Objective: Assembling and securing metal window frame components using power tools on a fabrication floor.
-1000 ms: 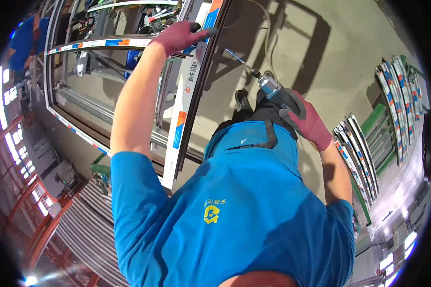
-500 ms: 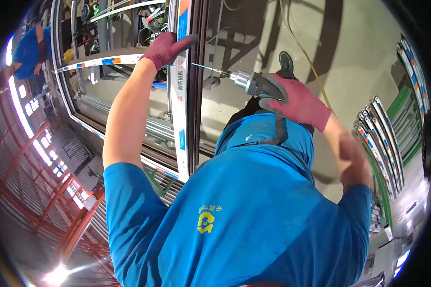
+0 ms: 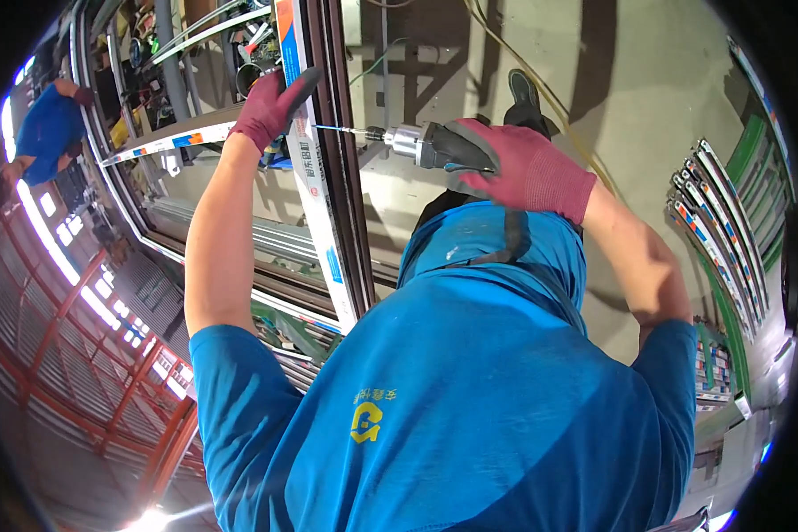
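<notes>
A power drill (image 3: 419,144) with a silver chuck is in my right hand (image 3: 541,173), its gloved fingers closed round the grip. From the chuck a long thin bit (image 3: 332,129) reaches left across the dark side of a metal frame (image 3: 335,204). Its tip appears to meet the frame beside the white protective strip (image 3: 313,199), though actual contact is hard to tell. My left hand (image 3: 270,111), in a maroon and grey glove, grips the frame's bar just beyond the tip, with one grey finger lying across the bar. The other left fingers are partly hidden.
Tools and parts (image 3: 250,53) lie behind the frame at upper left. At far left a person (image 3: 49,133) in blue is at work. A hose (image 3: 541,89) runs over the floor near my shoe (image 3: 523,89). Strip-covered profiles (image 3: 718,230) stand on a green rack at right.
My right hand has carried the drill to the left, so the bit now overlaps the frame. My left hand still holds the bar. The whole view has shifted slightly.
</notes>
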Available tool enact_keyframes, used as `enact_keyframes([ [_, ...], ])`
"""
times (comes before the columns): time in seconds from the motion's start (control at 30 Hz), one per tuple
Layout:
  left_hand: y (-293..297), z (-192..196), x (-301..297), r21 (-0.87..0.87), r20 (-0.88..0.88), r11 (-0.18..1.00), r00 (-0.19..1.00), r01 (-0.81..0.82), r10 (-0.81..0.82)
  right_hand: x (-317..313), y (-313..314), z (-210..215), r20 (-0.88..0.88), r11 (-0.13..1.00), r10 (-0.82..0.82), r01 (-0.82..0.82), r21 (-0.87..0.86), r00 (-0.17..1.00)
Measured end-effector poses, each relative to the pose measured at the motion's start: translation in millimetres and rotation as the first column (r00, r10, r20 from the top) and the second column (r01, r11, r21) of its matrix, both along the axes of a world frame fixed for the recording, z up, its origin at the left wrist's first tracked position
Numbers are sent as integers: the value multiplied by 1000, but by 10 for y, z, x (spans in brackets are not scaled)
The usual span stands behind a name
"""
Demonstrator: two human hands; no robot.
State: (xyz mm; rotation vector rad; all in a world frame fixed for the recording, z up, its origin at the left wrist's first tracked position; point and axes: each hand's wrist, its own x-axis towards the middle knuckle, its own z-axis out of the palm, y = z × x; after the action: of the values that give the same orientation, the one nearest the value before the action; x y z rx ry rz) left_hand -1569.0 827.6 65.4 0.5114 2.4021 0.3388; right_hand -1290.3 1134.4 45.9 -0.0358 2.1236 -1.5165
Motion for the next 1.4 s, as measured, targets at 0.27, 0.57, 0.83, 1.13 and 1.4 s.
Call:
enact_keyframes([
  [0.27,4,-14,57,121,75,990,995,-72,63,-33,12,-1,5,999,14,-13,-43,1000],
  [0.57,-224,-155,-98,2,28,999,999,-38,38,-103,-89,2,-59,998,7,-2,69,998],
  [0.83,30,29,23,-50,-33,998,998,48,-50,-187,-111,65,-74,995,16,-8,98,997],
  [1.13,91,59,47,-60,-69,996,995,69,-73,-285,-187,98,-85,984,45,-29,174,995],
  [1.4,-10,-36,-5,-91,-6,994,998,58,-59,-305,-199,154,-62,971,87,-71,227,994],
])
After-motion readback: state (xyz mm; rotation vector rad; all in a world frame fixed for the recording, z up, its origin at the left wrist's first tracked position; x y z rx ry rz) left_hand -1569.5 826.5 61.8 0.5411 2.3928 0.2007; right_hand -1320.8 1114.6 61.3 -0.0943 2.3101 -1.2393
